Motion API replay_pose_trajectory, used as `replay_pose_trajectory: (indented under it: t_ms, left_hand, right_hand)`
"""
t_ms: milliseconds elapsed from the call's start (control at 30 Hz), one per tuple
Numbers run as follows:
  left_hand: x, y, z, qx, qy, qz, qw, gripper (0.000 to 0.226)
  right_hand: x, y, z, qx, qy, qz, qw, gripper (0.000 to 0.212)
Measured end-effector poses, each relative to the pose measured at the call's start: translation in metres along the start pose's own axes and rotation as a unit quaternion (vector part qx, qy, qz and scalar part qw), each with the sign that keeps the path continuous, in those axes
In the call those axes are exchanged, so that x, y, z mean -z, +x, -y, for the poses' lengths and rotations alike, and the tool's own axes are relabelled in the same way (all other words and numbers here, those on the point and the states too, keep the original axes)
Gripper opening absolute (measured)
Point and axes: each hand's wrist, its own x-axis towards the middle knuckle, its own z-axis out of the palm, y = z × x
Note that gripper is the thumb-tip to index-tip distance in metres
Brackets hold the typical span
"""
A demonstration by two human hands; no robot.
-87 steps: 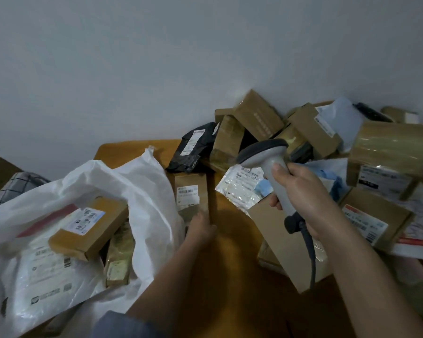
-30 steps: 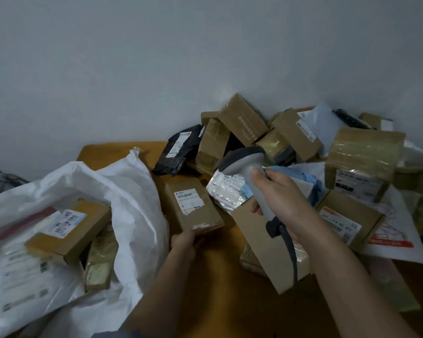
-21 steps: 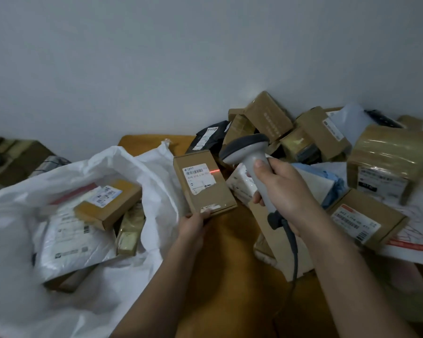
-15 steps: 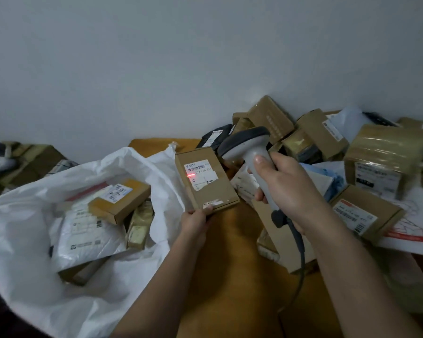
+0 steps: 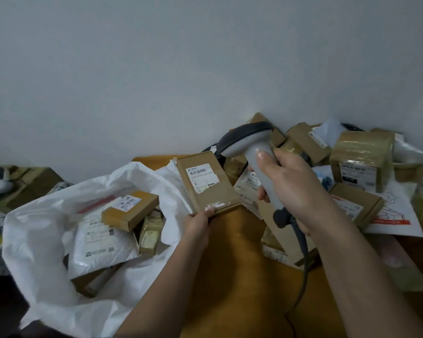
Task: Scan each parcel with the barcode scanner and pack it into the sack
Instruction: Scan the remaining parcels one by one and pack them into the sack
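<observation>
Brown cardboard parcel [image 5: 206, 184], label facing the camera, pinched at its lower edge by the left hand [image 5: 197, 224], forearm reaching up from the lower centre above the ochre surface [image 5: 230, 276]. Right hand [image 5: 294, 189] wraps the grey barcode scanner [image 5: 254, 154] handle, thumb up, head just beside the parcel's top right corner. White sack [image 5: 59, 215] lies open at left, holding parcels

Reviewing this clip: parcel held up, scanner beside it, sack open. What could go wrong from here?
1. The left hand pinches the box only at its bottom edge; it might tip or slip on the way to the sack.
2. No scan line shows on the label now, so whether it registered cannot be told.
3. The scanner cable trails past the right hand over loose parcels and could snag.
</observation>
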Motion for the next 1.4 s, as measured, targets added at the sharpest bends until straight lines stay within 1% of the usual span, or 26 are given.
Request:
replay_pose_trajectory:
  t_ms: [100, 167, 267, 367, 433, 467, 533, 600, 667, 700, 767, 800, 833, 900, 1033, 1167, 1233, 1300, 1400]
  left_hand:
    - [0.014, -0.005, -0.015, -0.037, -0.012, -0.017, 0.999, 0.039]
    - [0.025, -0.011, -0.028, -0.071, -0.057, -0.050, 0.995, 0.037]
    - [0.047, -0.018, -0.046, -0.138, -0.129, -0.141, 0.972, 0.035]
    - [0.077, -0.025, -0.060, -0.197, -0.148, -0.249, 0.937, 0.040]
    - [0.098, -0.025, -0.067, -0.219, -0.119, -0.327, 0.912, 0.045]
    - [0.109, -0.024, -0.069, -0.214, -0.087, -0.362, 0.903, 0.048]
    - [0.130, -0.025, -0.070, -0.194, 0.012, -0.425, 0.884, 0.054]
    - [0.150, -0.026, -0.066, -0.226, 0.134, -0.448, 0.854, 0.054]
    - [0.167, -0.024, -0.061, -0.275, 0.268, -0.421, 0.822, 0.049]
    - [0.173, -0.020, -0.059, -0.273, 0.336, -0.393, 0.811, 0.044]
    - [0.180, -0.013, -0.056, -0.210, 0.448, -0.334, 0.802, 0.037]
    - [0.180, -0.011, -0.054, -0.171, 0.476, -0.315, 0.803, 0.037]
    - [0.177, -0.010, -0.053, -0.143, 0.489, -0.304, 0.804, 0.038]
    - [0.166, -0.011, -0.050, -0.136, 0.498, -0.295, 0.804, 0.038]
    - [0.126, -0.018, -0.043, -0.222, 0.489, -0.254, 0.804, 0.033]
    - [0.070, -0.029, -0.032, -0.299, 0.506, -0.166, 0.792, 0.039]
    - [0.041, -0.033, -0.025, -0.319, 0.504, -0.120, 0.793, 0.041]
    - [0.014, -0.034, -0.015, -0.309, 0.515, -0.064, 0.797, 0.044]
    - [-0.026, -0.033, 0.011, -0.258, 0.551, 0.034, 0.793, 0.051]
  right_hand:
    - [-0.011, -0.004, 0.006, -0.006, 0.001, -0.003, 1.000, 0.030]
    - [-0.022, -0.005, 0.008, -0.016, 0.005, -0.003, 1.000, 0.029]
    - [-0.041, -0.006, 0.009, -0.026, 0.013, 0.010, 1.000, 0.026]
    - [-0.060, -0.009, 0.009, -0.026, 0.007, 0.021, 0.999, 0.025]
    - [-0.072, -0.011, 0.009, -0.026, -0.001, 0.026, 0.999, 0.025]
    - [-0.078, -0.011, 0.009, -0.026, -0.002, 0.030, 0.999, 0.025]
    - [-0.089, -0.013, 0.009, -0.025, 0.002, 0.040, 0.999, 0.026]
    - [-0.097, -0.015, 0.008, -0.022, -0.003, 0.051, 0.998, 0.026]
    - [-0.104, -0.018, 0.007, -0.023, -0.016, 0.055, 0.998, 0.027]
    - [-0.106, -0.019, 0.006, -0.026, -0.019, 0.055, 0.998, 0.028]
    - [-0.106, -0.023, 0.003, -0.031, -0.016, 0.051, 0.998, 0.028]
    - [-0.105, -0.025, 0.001, -0.036, -0.013, 0.045, 0.998, 0.027]
    - [-0.101, -0.026, -0.002, -0.043, -0.011, 0.037, 0.998, 0.026]
    - [-0.090, -0.029, -0.007, -0.064, -0.011, 0.012, 0.998, 0.025]
    - [-0.054, -0.029, -0.011, -0.094, -0.004, -0.050, 0.994, 0.024]
    - [-0.013, -0.024, -0.018, -0.109, 0.001, -0.133, 0.985, 0.034]
    - [0.006, -0.021, -0.024, -0.115, 0.008, -0.159, 0.981, 0.033]
    - [0.024, -0.017, -0.030, -0.115, 0.016, -0.176, 0.978, 0.032]
    - [0.051, -0.012, -0.040, -0.121, 0.015, -0.190, 0.974, 0.031]
